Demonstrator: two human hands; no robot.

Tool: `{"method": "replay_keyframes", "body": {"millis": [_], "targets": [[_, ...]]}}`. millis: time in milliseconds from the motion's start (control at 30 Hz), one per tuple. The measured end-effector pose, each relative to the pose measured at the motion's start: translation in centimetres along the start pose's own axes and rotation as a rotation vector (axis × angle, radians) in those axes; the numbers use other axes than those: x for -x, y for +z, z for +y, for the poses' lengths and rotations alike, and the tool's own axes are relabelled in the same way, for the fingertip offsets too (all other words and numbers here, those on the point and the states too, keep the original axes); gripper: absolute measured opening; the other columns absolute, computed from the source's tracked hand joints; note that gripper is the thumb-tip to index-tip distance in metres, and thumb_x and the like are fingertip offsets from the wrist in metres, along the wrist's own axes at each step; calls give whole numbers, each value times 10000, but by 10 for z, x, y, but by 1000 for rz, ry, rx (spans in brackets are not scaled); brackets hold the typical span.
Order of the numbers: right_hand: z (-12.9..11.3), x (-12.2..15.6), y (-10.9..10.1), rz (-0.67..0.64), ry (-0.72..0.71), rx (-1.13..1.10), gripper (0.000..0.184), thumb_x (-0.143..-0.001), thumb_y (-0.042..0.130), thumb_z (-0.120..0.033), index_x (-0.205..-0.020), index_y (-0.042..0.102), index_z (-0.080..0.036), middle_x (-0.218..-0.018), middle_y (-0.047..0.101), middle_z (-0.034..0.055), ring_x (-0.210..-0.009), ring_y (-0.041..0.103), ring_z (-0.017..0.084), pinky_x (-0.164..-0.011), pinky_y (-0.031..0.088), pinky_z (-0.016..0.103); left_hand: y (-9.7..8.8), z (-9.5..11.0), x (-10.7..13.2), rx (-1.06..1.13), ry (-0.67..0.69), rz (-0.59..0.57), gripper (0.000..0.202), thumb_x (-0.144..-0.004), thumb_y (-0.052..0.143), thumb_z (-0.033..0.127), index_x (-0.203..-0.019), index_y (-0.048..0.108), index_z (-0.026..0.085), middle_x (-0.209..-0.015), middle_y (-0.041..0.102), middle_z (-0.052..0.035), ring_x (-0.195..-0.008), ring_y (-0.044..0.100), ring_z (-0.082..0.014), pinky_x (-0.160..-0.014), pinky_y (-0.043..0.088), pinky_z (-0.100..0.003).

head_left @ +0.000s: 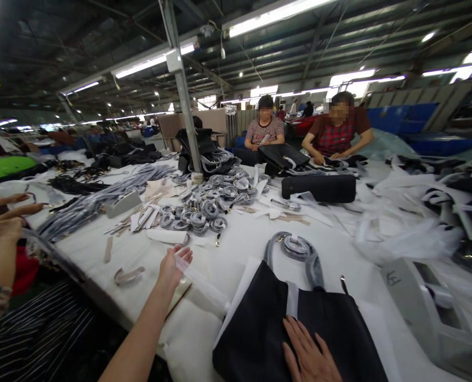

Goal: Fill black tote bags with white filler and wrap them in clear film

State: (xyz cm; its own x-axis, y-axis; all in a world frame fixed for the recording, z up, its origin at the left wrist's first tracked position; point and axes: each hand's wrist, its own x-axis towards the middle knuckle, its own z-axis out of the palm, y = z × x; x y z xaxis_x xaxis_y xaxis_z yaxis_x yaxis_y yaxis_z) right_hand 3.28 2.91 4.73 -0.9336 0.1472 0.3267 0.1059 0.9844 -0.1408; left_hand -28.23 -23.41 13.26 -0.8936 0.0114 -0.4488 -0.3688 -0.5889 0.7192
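Note:
My right hand [309, 350] lies flat on a black handbag [255, 323], fingers stretched out just below a pale translucent strip across its top edge. The bag's handle [314, 265] is wrapped in clear film and stands up behind it, beside a coiled, wrapped strap [295, 246]. White sheets stick out at both sides of the bag. To the left, my left hand [176, 265] is raised over the table, with a whitish see-through strip [204, 286] pinched at the thumb. That strip stretches from the hand toward the bag's left edge.
Coiled, film-wrapped straps [209, 209] are heaped mid-table near a metal post [186, 106]. A grey tape dispenser [427, 313] stands at right, beside crumpled plastic [411, 233]. Two co-workers [339, 132] sit across the table; another person's arms [0, 249] reach in at left.

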Motion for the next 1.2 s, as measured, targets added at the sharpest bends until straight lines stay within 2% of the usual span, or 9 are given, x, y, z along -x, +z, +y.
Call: {"method": "replay_keyframes", "body": {"millis": [200,333,433,533,600,767,933,1000,1200], "targets": [[2,0,0,52,-51,57,471,-907,369,-349,-1362,474,-291,-1363,544,35,-1218,522,266,-974,399,471,5,33,-16,15,93,62,269,-964,279,308,-914,515,189,-849,621,-60,-687,632,-139,-663,510,-280],[1,-1,-4,32,-71,106,461,-909,369,-326,-1355,479,-283,-1398,508,16,-1230,515,251,-979,388,464,10,35,-5,-29,85,43,345,-967,248,456,-978,509,230,-906,629,-45,-728,639,-136,-686,513,-283],[-4,-1,-6,30,-41,124,464,-916,390,-356,-1358,476,-244,-1393,513,28,-1234,508,250,-994,365,461,9,-8,30,-128,-37,-33,307,-901,463,515,-970,525,222,-899,662,-67,-760,661,-179,-684,526,-322],[-8,-2,-7,27,-6,122,485,-917,422,-390,-1368,460,-215,-1391,515,38,-1232,507,249,-1003,349,458,8,-72,74,-257,-191,-103,220,-744,735,238,-860,567,159,-785,682,-82,-758,676,-217,-713,534,-345],[-9,-2,-8,12,7,107,476,-923,423,-388,-1366,460,-218,-1392,515,40,-1238,501,245,-1010,341,453,10,-102,96,-318,-200,-107,151,-759,708,199,-840,600,132,-765,692,-103,-794,683,-244,-753,534,-371],[-14,-2,-16,-28,42,65,455,-938,415,-354,-1369,455,-214,-1392,515,59,-1253,487,242,-1017,344,448,35,-116,124,-417,48,-201,226,-887,550,271,-1068,659,193,-1148,677,-89,-1198,546,-209,-1080,342,-332],[-19,1,-20,-33,61,30,437,-936,411,-283,-1368,458,-235,-1398,509,59,-1267,468,253,-1038,342,461,39,-153,161,-1032,516,-785,483,-844,459,124,-1307,549,226,-1421,484,-52,-1382,326,-254,-1175,145,-434],[-20,3,-18,-38,52,35,467,-932,403,-253,-1398,417,-242,-1416,489,51,-1279,451,260,-1050,326,472,33,-174,170,-1284,624,-921,575,-825,384,70,-1373,470,221,-1462,429,-56,-1400,288,-258,-1164,145,-470],[-21,10,-16,-110,38,29,594,-889,419,-207,-1468,284,-198,-1460,427,72,-1333,372,283,-1073,283,488,21,-209,175,-1680,815,-966,548,-866,409,151,-1408,417,227,-1438,459,-103,-1378,324,-284,-1136,157,-495]]}}
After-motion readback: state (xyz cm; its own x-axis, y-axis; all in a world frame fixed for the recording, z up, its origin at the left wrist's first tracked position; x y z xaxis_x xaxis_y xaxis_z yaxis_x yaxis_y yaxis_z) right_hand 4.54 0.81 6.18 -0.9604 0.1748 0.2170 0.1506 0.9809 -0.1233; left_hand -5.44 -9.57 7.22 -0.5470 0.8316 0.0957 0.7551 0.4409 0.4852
